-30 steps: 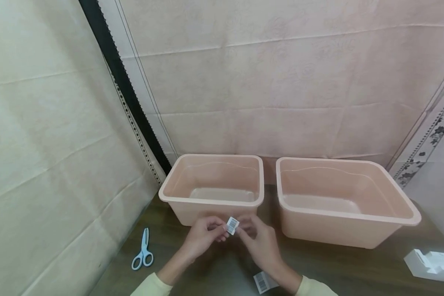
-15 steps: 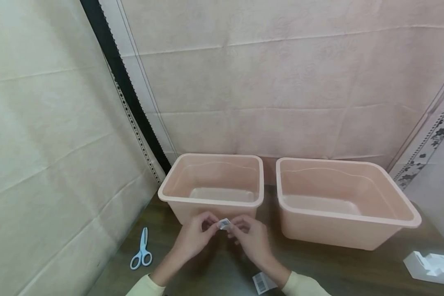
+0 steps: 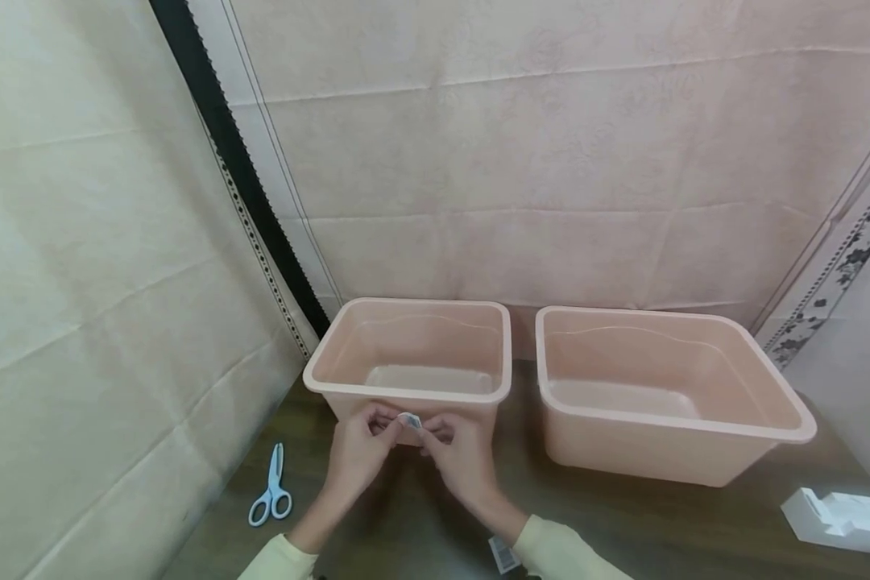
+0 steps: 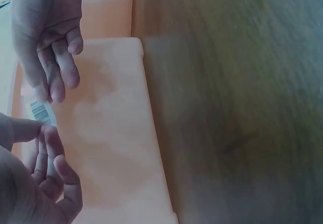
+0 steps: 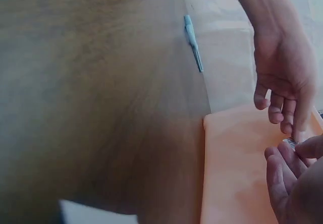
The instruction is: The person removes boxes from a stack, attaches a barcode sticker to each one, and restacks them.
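Observation:
A small white barcode label (image 3: 412, 420) is held at the front wall of the left pink plastic bin (image 3: 471, 409). My left hand (image 3: 358, 451) pinches one edge between thumb and forefinger. The opposite edge is pinched by my right hand (image 3: 460, 459). From the left wrist, the printed barcode label (image 4: 42, 114) shows between both sets of fingertips, close over the bin's wall (image 4: 111, 133). In the right wrist view, fingers cover most of the label (image 5: 291, 143).
To the right stands a second pink bin (image 3: 660, 443). Light blue scissors (image 3: 271, 491) lie on the dark wooden table (image 3: 406, 532) at left. Another barcode label (image 3: 503, 554) lies partly under the right sleeve. A white notched block (image 3: 844, 522) sits at far right.
Both hands have moved left and farther from the body with the label, up to the left bin's front wall. The label has tilted and shows less of its face.

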The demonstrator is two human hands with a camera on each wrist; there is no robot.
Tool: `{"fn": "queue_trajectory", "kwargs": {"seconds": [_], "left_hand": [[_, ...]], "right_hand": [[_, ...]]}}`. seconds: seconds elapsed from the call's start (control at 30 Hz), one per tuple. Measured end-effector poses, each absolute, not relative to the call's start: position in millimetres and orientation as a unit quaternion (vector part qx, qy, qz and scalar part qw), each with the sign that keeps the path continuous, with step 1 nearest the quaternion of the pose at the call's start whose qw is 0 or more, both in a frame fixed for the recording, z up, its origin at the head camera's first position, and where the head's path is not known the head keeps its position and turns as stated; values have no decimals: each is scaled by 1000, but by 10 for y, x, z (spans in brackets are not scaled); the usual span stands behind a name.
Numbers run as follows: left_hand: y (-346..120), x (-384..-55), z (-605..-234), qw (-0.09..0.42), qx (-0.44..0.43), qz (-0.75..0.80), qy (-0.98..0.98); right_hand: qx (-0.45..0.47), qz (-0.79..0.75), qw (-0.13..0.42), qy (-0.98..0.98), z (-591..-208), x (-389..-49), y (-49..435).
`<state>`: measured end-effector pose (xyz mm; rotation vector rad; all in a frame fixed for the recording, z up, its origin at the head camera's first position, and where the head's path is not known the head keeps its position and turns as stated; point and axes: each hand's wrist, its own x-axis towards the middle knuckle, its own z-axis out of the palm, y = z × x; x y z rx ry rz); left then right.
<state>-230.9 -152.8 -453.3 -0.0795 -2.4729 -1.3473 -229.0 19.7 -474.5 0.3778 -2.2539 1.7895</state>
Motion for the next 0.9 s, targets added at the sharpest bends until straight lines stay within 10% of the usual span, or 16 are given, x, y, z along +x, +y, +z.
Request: {"fn": "queue_trajectory", "kwargs": {"seconds": [0.9], "left_hand": [[-1525,-2407,-4551,230,78,-441,-864]], "right_hand": [[105,570,179,-795,-4802,-2332,-21]]}}
